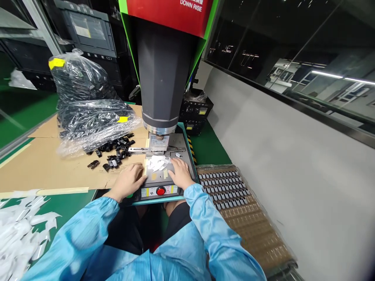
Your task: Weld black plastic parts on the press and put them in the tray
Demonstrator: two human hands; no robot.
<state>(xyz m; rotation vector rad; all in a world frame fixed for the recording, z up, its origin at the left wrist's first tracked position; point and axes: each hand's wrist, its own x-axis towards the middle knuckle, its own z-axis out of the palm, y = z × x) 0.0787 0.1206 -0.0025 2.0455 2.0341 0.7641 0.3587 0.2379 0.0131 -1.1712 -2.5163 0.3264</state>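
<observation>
My left hand (127, 181) rests at the left edge of the machine's base plate (172, 180), loosely bent, with nothing visible in it. A green button (129, 196) shows just below its palm. My right hand (181, 173) lies on the plate's right side, fingers stretched forward, also without a visible object. Beside its fingertips is a pile of white strips (157, 163). Just beyond them sits a small grey part (178, 155). Behind the strips, a clear block and metal fixture (159, 145) stand under the dark press head (160, 78). A red button (160, 191) is on the front panel.
Loose black clips (114, 150) lie on cardboard at left, before plastic bags of black parts (88, 105). White scraps (23, 230) cover the lower left. At right is a tray (243, 226) with rows of grey parts. Black bins (195, 109) stand behind the machine.
</observation>
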